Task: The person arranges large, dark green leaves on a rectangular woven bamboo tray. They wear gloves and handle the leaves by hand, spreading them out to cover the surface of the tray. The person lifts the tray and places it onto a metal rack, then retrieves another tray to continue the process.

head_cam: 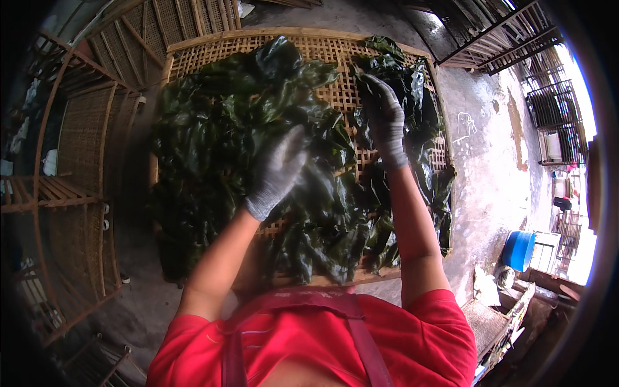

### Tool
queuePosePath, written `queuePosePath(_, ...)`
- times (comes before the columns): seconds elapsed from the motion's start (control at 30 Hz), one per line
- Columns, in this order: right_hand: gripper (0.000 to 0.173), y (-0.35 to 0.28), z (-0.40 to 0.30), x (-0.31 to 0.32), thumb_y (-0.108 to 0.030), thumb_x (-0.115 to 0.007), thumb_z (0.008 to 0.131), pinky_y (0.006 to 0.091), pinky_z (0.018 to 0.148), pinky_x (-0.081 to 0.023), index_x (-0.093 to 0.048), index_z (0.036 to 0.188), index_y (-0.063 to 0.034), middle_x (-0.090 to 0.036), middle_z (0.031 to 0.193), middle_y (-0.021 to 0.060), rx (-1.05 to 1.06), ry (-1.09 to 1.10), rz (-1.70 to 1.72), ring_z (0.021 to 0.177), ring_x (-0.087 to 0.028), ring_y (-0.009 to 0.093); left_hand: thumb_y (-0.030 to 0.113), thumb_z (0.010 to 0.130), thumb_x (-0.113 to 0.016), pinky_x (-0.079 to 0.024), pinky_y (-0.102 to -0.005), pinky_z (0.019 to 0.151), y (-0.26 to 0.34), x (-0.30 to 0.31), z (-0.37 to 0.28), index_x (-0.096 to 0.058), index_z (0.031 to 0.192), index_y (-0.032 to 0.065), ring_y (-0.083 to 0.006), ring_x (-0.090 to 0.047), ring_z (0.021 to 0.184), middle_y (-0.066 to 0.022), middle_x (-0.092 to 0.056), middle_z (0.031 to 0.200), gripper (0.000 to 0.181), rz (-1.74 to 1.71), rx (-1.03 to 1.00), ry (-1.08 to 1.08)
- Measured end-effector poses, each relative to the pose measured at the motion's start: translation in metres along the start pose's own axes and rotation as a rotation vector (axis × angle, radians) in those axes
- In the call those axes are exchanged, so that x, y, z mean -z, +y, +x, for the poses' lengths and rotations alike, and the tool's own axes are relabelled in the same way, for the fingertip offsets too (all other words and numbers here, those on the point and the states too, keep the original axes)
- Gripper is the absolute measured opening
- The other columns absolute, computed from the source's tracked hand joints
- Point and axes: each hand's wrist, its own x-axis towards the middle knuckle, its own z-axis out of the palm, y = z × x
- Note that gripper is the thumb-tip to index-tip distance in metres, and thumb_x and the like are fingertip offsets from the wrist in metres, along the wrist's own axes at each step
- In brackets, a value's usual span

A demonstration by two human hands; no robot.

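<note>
A woven bamboo drying tray [338, 92] lies before me, largely covered with dark green, wet, glossy sheets that look like seaweed or large leaves [193, 130]. My left hand [280, 169], in a grey glove, is over the sheets near the middle of the tray, blurred; whether it grips any of them cannot be told. My right hand [387, 116], gloved too, is further up and to the right, at the edge of the dark sheets [420, 92] on the tray's right side. Its fingers point away from me and partly overlap a sheet; a grip is not clear.
Wooden racks with woven trays [87, 140] stand on the left. More woven panels [184, 19] lean at the upper left, and a slatted rack [498, 38] is at the upper right. A blue tub [519, 250] stands on the right beyond the concrete floor [483, 159].
</note>
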Motion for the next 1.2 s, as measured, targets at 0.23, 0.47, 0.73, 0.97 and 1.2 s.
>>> queuePosePath(0.23,0.051,0.061,-0.021,0.043,-0.023,-0.067,0.083,0.0459,0.096,-0.046,-0.055,0.132,-0.0114,-0.055,0.134,0.0161,0.091,-0.187,-1.345,0.119,-0.054,0.038,0.013,0.096,-0.059,-0.041,-0.0314,0.105,0.009,0.008,-0.018,-0.044,0.144,0.0031,-0.0171,-0.054,0.121,-0.0124,-0.057,0.132,0.051,0.055,-0.009,-0.02)
queuePosePath(0.47,0.036,0.092,-0.053,0.097,-0.023,-0.072,0.075,0.045,0.085,-0.051,-0.067,0.11,-0.0146,-0.067,0.111,0.0147,0.006,-0.077,-1.151,0.098,-0.062,0.039,0.013,0.097,-0.058,-0.048,-0.0301,0.097,0.02,-0.015,-0.024,-0.047,0.141,0.0034,-0.0162,-0.059,0.116,-0.0114,-0.061,0.13,0.047,0.156,0.009,-0.167)
queuePosePath(0.73,0.029,0.009,-0.024,0.094,-0.007,-0.062,0.095,0.0284,0.086,-0.054,-0.06,0.123,0.0,-0.068,0.111,0.0087,-0.155,0.258,0.312,0.096,-0.066,0.017,0.013,0.097,-0.058,-0.047,-0.0288,0.098,0.002,-0.018,-0.034,-0.047,0.141,0.0011,-0.0152,-0.055,0.122,-0.0103,-0.057,0.136,0.047,0.127,-0.046,-0.185)
queuePosePath(0.97,0.037,0.037,-0.062,0.063,-0.029,-0.07,0.084,0.0429,0.099,-0.045,-0.066,0.116,-0.0114,-0.063,0.123,0.0126,-0.203,-0.264,-1.486,0.117,-0.057,0.033,0.011,0.097,-0.056,-0.044,-0.0289,0.101,0.003,-0.031,-0.032,-0.047,0.141,0.0013,-0.015,-0.056,0.12,-0.0106,-0.059,0.132,0.045,0.158,-0.025,-0.22)
queuePosePath(1.2,0.053,0.052,-0.034,0.138,-0.033,-0.071,0.082,0.0445,0.105,-0.04,-0.059,0.129,-0.0132,-0.056,0.136,0.0152,0.009,0.215,-1.606,0.125,-0.051,0.034,0.012,0.097,-0.055,-0.043,-0.0289,0.101,0.017,-0.015,-0.043,-0.048,0.141,0.0018,-0.0155,-0.057,0.119,-0.0103,-0.061,0.128,0.045,0.083,0.095,-0.191)
